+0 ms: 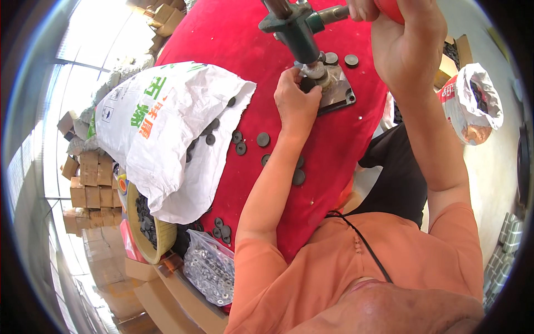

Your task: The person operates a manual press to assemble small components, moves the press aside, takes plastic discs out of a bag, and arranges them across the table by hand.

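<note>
Red cloth (339, 139) covers the counter (222, 33) under the left grip (296, 103). The left grip has its finger and thumb curled close around a dark round piece (306, 84) at the foot of a green press (300, 39). I cannot tell if they pinch it tight or just touch it. The right grip (409, 42) is closed around a red knob (391, 8) at the end of a metal bar (335, 14), up and to the right of the left grip. A shiny metal plate (336, 96) sits just right of the left grip's thumb. Two grey round caps (351, 60) are near the left grip, a bit past it and to its right.

Dark discs (263, 139) lie loose on the near side of the left grip. A big white sack (167, 106) lies to its left, with more discs at the open mouth. Farther back on that side, a yellow basket (167, 236) holds dark discs, and a clear bag (208, 267) holds lots of little shiny rings. Brown boxes (97, 195) are piled well left of the left grip. Right of the right grip, a white bag (461, 111) stands open with dark things inside
</note>
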Available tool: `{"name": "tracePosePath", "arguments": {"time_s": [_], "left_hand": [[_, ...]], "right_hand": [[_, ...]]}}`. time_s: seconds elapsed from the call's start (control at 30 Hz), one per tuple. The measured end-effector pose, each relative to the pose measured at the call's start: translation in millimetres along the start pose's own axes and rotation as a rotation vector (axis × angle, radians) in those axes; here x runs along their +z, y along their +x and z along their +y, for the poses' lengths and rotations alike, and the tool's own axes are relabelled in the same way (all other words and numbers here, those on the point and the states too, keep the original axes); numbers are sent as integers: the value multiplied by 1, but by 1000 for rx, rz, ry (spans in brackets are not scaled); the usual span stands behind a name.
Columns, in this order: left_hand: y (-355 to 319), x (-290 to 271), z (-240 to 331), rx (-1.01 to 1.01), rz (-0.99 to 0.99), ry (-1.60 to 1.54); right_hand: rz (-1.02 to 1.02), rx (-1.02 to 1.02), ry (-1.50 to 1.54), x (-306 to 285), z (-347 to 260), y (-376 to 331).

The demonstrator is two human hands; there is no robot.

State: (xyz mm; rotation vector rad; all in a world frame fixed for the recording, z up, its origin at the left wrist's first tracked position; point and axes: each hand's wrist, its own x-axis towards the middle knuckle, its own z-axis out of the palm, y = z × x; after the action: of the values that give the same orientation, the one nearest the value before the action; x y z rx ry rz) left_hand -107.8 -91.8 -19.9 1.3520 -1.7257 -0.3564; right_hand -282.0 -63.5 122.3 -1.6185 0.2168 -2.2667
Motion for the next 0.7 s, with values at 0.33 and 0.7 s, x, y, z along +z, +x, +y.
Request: {"name": "tracePosePath", "arguments": {"time_s": [0.33, 0.7], "left_hand": [[-3, 9, 4, 29, 97, 5], [9, 22, -3, -121, 40, -142]], "right_hand": [[68, 12, 57, 4, 3, -2], [28, 18, 24, 3, 0, -8]]}}
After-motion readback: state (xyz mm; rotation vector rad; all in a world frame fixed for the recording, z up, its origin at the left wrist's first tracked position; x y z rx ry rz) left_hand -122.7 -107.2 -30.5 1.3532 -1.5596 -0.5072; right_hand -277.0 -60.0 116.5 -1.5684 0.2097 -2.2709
